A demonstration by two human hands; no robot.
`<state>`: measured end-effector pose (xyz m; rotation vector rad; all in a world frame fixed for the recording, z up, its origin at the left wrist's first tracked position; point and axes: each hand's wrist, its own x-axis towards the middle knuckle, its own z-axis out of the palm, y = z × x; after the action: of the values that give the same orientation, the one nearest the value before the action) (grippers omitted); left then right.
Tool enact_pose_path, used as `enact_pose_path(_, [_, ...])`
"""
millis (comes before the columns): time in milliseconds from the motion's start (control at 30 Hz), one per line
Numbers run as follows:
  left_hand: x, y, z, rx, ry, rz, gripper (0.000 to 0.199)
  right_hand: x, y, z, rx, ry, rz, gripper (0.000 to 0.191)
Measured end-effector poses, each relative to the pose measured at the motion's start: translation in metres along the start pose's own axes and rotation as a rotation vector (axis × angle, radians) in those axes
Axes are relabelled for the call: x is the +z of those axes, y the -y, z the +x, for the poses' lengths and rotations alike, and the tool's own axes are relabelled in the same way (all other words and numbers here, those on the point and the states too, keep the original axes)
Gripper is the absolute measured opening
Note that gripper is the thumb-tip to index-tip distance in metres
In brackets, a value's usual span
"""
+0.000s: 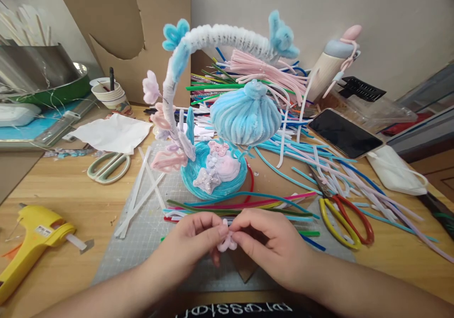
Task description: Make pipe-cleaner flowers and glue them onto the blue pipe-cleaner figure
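Between my two hands, near the front of the cutting mat, is a small pale pink pipe-cleaner flower. My left hand pinches its left side with thumb and forefinger. The fingertips of my right hand are closed on its right side. Just beyond my hands lies a row of loose coloured pipe cleaners. Behind them stands a pipe-cleaner lamp: a round blue base, a white fuzzy arch with blue flowers, and a hanging blue shade. Pink and lilac flowers sit along its left side.
A yellow hot glue gun lies at left, below pale green-handled scissors. Red-and-yellow scissors rest at right, near a phone. Bundles of pipe cleaners and a bottle stand behind. A grey cutting mat covers the front.
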<state>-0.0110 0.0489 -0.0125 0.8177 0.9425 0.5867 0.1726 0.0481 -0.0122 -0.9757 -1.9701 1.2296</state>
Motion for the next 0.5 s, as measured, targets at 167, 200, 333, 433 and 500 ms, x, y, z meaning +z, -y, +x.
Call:
enact_pose_path(167, [-0.0016,0.0044,0.0017,0.029,-0.012,0.035,0.037,0.0067,-0.0036,-0.003,0.012,-0.031,-0.087,0.012])
enact_pose_path(200, [-0.002,0.0056,0.0015,0.038,-0.017,0.049,0.035,0.0077,-0.0046,-0.0037,0.0,-0.047,-0.126,0.011])
enact_pose_path(333, [-0.0036,0.0087,-0.0002,0.037,-0.034,0.068,0.029,0.0076,-0.0059,-0.0049,-0.039,-0.044,-0.244,0.008])
enact_pose_path(433, [-0.0049,0.0082,-0.0008,0.006,-0.019,0.069,0.028,0.0037,-0.0035,-0.004,-0.097,0.03,-0.295,0.009])
enact_pose_path(500, [-0.0062,0.0073,-0.0006,-0.027,0.009,0.058,0.03,0.0006,-0.0018,-0.0037,-0.167,0.075,-0.337,0.012])
